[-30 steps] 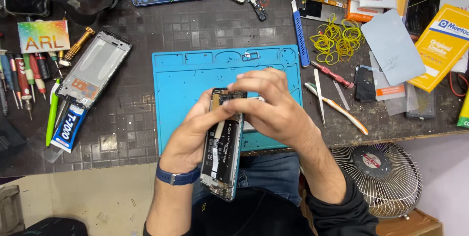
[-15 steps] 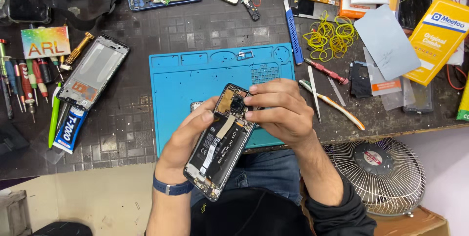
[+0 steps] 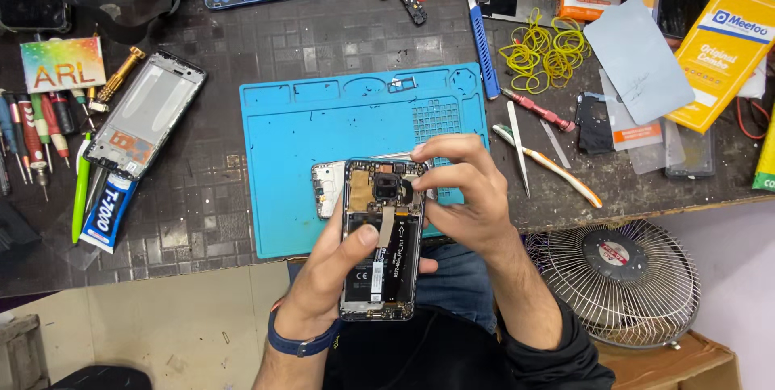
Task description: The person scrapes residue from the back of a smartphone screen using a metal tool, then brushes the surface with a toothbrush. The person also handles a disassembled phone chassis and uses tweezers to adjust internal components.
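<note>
An opened smartphone with its back cover off shows its battery, flex cable and camera module. My left hand grips it from below, thumb pressed on the battery. My right hand pinches at the phone's top right corner, fingertips beside the camera module. The phone is held upright over the near edge of a blue silicone repair mat. A pale phone part lies on the mat, partly hidden behind the phone.
A bare phone frame, a glue tube and screwdrivers lie at the left. Tweezers, a spudger, yellow rubber bands and packets sit at the right. A small fan stands below the table edge.
The phone has turned from a tilt to upright and its back now faces me squarely. My left thumb moved onto the battery and my right fingers shifted to the top right corner.
</note>
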